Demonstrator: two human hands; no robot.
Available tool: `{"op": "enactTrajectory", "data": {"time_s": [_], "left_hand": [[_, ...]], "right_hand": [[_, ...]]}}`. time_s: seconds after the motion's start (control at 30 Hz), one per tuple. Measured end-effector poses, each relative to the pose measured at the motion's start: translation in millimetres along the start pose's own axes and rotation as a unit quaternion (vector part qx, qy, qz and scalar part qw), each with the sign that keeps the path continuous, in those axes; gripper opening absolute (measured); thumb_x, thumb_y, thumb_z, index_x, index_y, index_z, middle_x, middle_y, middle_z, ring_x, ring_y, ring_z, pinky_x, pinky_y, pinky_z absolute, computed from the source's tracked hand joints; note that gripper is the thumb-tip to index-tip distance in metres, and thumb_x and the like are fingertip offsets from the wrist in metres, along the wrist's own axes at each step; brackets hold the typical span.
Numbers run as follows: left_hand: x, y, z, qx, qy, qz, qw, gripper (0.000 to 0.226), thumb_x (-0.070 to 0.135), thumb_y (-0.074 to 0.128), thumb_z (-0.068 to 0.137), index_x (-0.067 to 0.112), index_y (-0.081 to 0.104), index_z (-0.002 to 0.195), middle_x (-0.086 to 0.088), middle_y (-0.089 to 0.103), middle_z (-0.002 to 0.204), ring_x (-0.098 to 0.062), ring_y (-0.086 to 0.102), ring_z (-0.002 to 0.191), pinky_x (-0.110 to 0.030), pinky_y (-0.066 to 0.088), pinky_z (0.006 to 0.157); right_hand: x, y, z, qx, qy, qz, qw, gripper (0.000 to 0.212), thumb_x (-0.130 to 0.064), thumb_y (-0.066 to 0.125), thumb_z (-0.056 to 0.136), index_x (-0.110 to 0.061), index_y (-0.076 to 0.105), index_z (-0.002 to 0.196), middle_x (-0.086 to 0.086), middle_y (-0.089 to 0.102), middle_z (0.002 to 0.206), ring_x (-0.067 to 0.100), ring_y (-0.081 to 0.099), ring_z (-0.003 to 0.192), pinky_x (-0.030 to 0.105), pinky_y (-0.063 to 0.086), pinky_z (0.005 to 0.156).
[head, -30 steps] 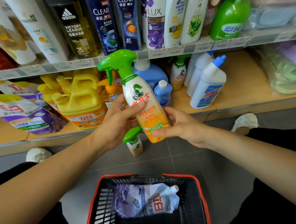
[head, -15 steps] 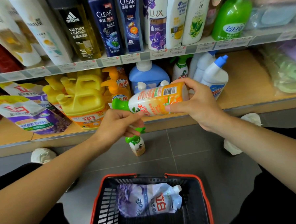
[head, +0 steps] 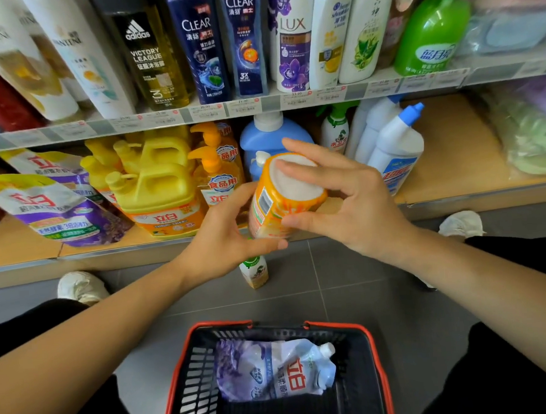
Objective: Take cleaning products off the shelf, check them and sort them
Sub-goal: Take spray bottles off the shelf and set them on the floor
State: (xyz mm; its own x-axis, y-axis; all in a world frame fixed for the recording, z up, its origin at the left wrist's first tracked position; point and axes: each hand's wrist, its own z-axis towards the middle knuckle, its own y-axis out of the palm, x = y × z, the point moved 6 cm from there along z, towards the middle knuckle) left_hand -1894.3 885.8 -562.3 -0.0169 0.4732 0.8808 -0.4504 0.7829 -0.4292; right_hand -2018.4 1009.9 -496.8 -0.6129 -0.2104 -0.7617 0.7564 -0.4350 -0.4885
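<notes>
The orange spray bottle [head: 281, 200] is held above the floor, in front of the lower shelf [head: 453, 178], upended: its long axis runs near-vertical, its white base up toward the camera, its trigger end down and hidden. The left hand [head: 223, 241] clasps the lower body, and the right hand [head: 353, 202] pinches the base end between thumb and fingers. It looks like stiff, smooth plastic, moderately heavy if full and probably slick, so the waist is likely the surest hold.

Orange spray bottle [head: 276, 203]: trigger head hidden behind left hand [head: 223, 241]. Shelf price tags [head: 296, 98]: print blurred. Basket [head: 376, 356]: near rim cut off.
</notes>
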Motion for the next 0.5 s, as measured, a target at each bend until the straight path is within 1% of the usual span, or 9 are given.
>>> {"op": "enactTrajectory", "data": {"time_s": [0.1,0.17,0.2,0.27,0.37,0.43,0.5], "left_hand": [[-1.8,-4.1,-0.1,0.031,-0.005,-0.003,0.999,0.08,0.014,0.092,0.071,0.006,0.05,0.139,-0.006,0.066,0.128,-0.022,0.065,0.119,-0.047,0.054,0.1],[-3.8,-4.0,-0.4,0.039,-0.013,-0.006,0.999,0.08,0.013,0.092,0.071,0.007,0.05,0.138,-0.006,0.067,0.126,-0.023,0.066,0.117,-0.049,0.055,0.099],[-4.8,-3.7,-0.5,0.043,-0.015,-0.008,0.999,0.079,0.014,0.092,0.071,0.007,0.05,0.138,-0.005,0.067,0.125,-0.023,0.066,0.117,-0.048,0.055,0.098],[-6.5,-3.2,-0.2,0.054,-0.024,-0.013,0.998,0.077,0.018,0.093,0.071,0.009,0.051,0.135,-0.003,0.069,0.121,-0.022,0.067,0.115,-0.046,0.055,0.098],[-8.5,-2.7,1.2,0.062,-0.038,-0.021,0.997,0.074,0.021,0.09,0.069,0.01,0.053,0.132,-0.003,0.07,0.117,-0.023,0.067,0.113,-0.047,0.055,0.098],[-8.4,-2.7,1.8,0.063,-0.04,-0.019,0.997,0.074,0.022,0.09,0.069,0.01,0.053,0.132,-0.002,0.069,0.117,-0.022,0.067,0.114,-0.046,0.056,0.098],[-8.0,-2.0,1.5,0.062,-0.037,-0.015,0.997,0.075,0.022,0.093,0.069,0.011,0.053,0.132,-0.001,0.07,0.117,-0.021,0.067,0.114,-0.043,0.056,0.098]], "right_hand": [[-4.9,7.3,1.8,-0.067,-0.035,-0.017,0.997,0.054,-0.009,0.077,0.085,-0.003,0.058,0.135,0.016,0.036,0.157,0.025,0.037,0.146,0.039,0.035,0.118],[-6.9,10.1,2.4,-0.095,-0.059,-0.041,0.993,0.05,-0.005,0.072,0.089,-0.003,0.057,0.136,0.017,0.035,0.157,0.028,0.032,0.148,0.045,0.03,0.12],[-7.9,10.4,2.3,-0.096,-0.076,-0.063,0.991,0.048,-0.005,0.071,0.09,-0.004,0.057,0.136,0.016,0.038,0.156,0.03,0.03,0.149,0.049,0.03,0.12],[-10.9,10.2,1.3,-0.073,-0.125,-0.104,0.984,0.041,-0.004,0.068,0.093,-0.004,0.06,0.133,0.016,0.048,0.149,0.036,0.032,0.147,0.052,0.033,0.117],[-14.6,7.2,-3.4,-0.018,-0.187,-0.121,0.975,0.031,0.003,0.07,0.09,0.001,0.068,0.121,0.019,0.061,0.133,0.04,0.048,0.136,0.057,0.042,0.109],[-16.0,4.6,-5.6,0.013,-0.206,-0.124,0.971,0.027,0.004,0.075,0.086,0.001,0.072,0.113,0.018,0.067,0.125,0.039,0.056,0.128,0.057,0.047,0.104],[-16.1,0.9,-5.0,0.04,-0.197,-0.109,0.974,0.024,0.001,0.08,0.082,0.001,0.075,0.106,0.016,0.071,0.117,0.035,0.062,0.121,0.053,0.051,0.101]]}}
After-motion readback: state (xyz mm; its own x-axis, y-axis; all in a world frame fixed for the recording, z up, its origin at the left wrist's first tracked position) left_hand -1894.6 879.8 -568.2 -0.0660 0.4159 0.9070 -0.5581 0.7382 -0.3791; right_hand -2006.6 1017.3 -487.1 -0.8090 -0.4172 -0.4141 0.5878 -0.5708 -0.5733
